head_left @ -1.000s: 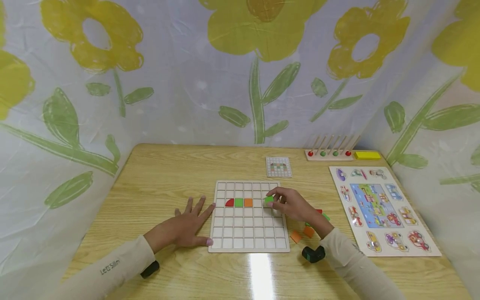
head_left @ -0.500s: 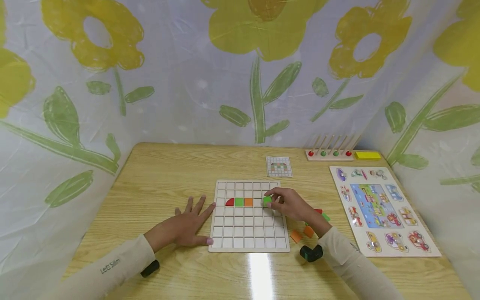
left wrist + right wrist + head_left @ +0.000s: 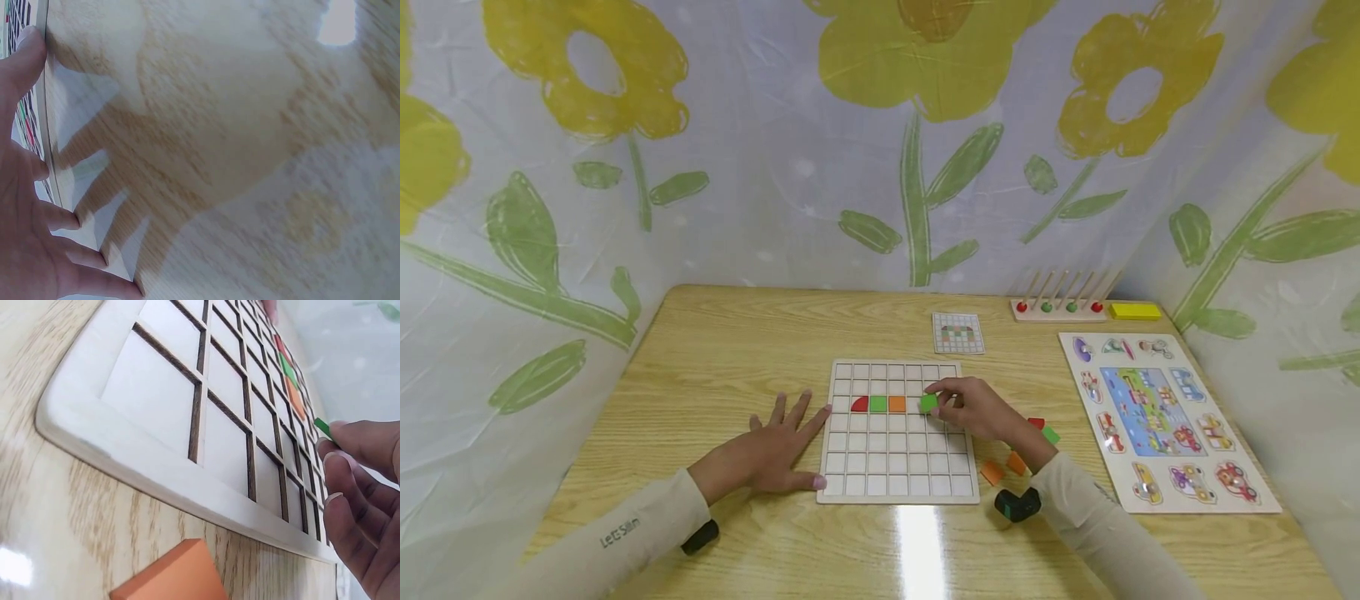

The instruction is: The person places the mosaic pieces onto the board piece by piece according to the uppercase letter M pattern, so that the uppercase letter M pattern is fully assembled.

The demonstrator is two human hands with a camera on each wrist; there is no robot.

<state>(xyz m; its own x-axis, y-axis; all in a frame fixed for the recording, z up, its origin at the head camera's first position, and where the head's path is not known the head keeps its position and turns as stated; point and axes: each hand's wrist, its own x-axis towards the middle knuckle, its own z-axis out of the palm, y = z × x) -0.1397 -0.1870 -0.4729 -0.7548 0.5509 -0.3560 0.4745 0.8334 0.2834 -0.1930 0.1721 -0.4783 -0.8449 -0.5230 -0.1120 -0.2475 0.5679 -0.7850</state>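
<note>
A white wooden grid board (image 3: 897, 492) lies in the middle of the table. In its third row sit a red quarter-round tile (image 3: 860, 405), a green square tile (image 3: 878, 404) and an orange square tile (image 3: 897, 404), side by side. My right hand (image 3: 973, 408) pinches another green tile (image 3: 928, 403) between thumb and fingers, over the same row, one cell's gap right of the orange tile. My left hand (image 3: 767, 454) lies with fingers spread at the board's left edge, its thumb (image 3: 28, 53) on the rim in the left wrist view.
Loose orange tiles (image 3: 992, 473), a red piece (image 3: 1037, 422) and a green piece (image 3: 1051, 435) lie right of the board. Behind it is a small pattern card (image 3: 958, 333). A picture puzzle board (image 3: 1165, 492), a peg stand (image 3: 1058, 312) and a yellow block (image 3: 1135, 312) stand at the right.
My right hand has slid slightly left along the third row with the green tile. The left hand and the three tiles in the board have not moved.
</note>
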